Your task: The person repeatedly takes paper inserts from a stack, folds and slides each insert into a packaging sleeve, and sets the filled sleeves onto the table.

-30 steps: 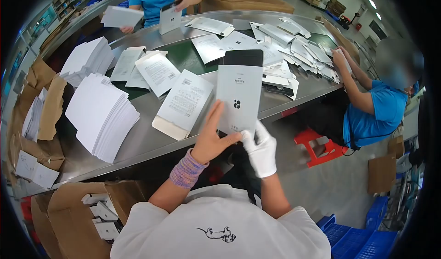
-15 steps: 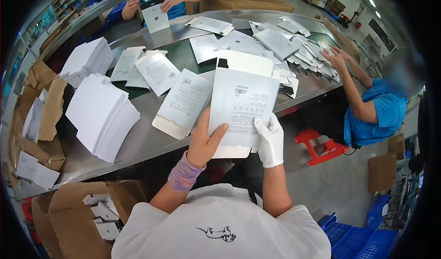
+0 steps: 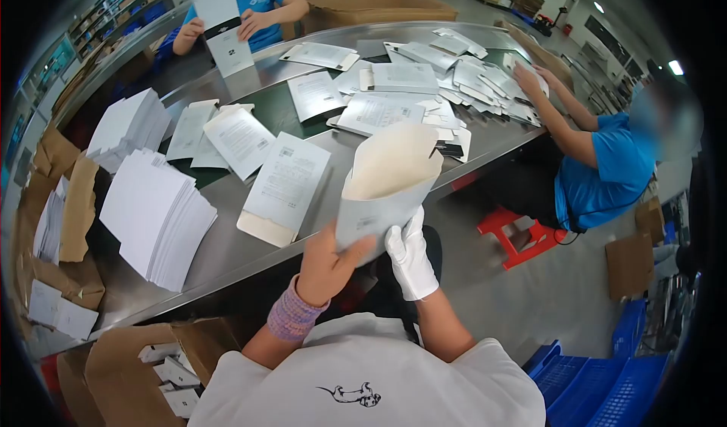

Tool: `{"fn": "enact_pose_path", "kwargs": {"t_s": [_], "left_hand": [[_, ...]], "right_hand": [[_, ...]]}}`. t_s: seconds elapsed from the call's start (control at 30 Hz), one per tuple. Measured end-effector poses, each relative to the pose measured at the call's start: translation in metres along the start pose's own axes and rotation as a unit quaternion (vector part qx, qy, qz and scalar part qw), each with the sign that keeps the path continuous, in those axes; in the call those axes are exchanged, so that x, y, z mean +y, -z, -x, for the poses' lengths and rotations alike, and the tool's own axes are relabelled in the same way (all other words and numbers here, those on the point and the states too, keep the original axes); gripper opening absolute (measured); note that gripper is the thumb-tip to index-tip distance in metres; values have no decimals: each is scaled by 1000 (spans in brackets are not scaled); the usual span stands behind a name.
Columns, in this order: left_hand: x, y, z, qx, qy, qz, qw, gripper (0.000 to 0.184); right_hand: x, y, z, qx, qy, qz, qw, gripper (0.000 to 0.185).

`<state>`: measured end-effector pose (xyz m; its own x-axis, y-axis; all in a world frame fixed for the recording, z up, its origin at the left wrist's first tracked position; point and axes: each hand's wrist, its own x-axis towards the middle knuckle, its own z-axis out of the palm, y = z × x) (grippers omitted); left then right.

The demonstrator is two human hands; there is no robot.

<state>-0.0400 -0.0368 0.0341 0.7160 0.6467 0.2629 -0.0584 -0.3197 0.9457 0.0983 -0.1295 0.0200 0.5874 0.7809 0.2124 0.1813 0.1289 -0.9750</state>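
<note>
A flat white carton sleeve (image 3: 371, 216) stands tilted in front of me, its top opened so the cream inside shows. Fine print is on its outer face. My left hand (image 3: 327, 264), bare with a knitted purple wristband, is closed round its lower left side. In a white glove, my right hand (image 3: 411, 262) grips the lower right edge, its fingers partly hidden behind the carton. Closest to my left hand on the metal table lies a printed carton (image 3: 288, 181) with its cream flap out.
Stacks of white sheets (image 3: 155, 219) stand on the metal table (image 3: 250, 257) at left. A pile of flattened cartons (image 3: 485, 86) lies at right. Co-workers in blue handle cartons across and at right. A cardboard box (image 3: 129, 366) and blue crates (image 3: 598, 385) flank me.
The carton has tipped and its top has spread open, showing the inside. My right hand has moved left and slightly down. The co-worker opposite has raised a white sheet above a carton.
</note>
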Motion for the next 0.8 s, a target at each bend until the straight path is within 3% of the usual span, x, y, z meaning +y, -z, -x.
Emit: {"fn": "enact_pose_path", "kwargs": {"t_s": [0.1,0.17,0.2,0.27,0.33,0.43,0.57,0.6,0.67,0.7,0.8], "left_hand": [[0,2,2,17,-3,-47,999,29],[-14,4,4,-13,4,-30,999,26],[-16,0,4,-6,9,22,1000,27],[-19,-6,4,10,22,124,992,29],[-16,-2,4,0,70,128,989,29],[-26,4,6,-22,103,96,990,30],[-16,2,3,-58,62,6,996,33],[-17,6,3,-99,106,23,989,42],[-21,0,1,-52,23,89,994,52],[-22,-2,0,-28,-19,122,992,59],[-19,8,-1,-63,-23,178,982,75]], "right_hand": [[3,6,-2,33,-23,-23,999,69],[8,21,-10,-8,-67,-130,989,48],[10,21,-12,31,-68,-212,974,31],[9,23,-11,33,-87,-190,977,31],[10,22,-10,36,-104,-162,981,29],[15,30,-12,-5,-126,-116,985,31],[11,30,-21,54,-26,-177,982,55],[8,30,-25,64,-11,-193,979,62],[6,34,-27,66,-4,-180,982,82],[4,35,-25,49,-14,-168,984,81],[-5,36,-17,-8,-44,-128,991,81]]}}
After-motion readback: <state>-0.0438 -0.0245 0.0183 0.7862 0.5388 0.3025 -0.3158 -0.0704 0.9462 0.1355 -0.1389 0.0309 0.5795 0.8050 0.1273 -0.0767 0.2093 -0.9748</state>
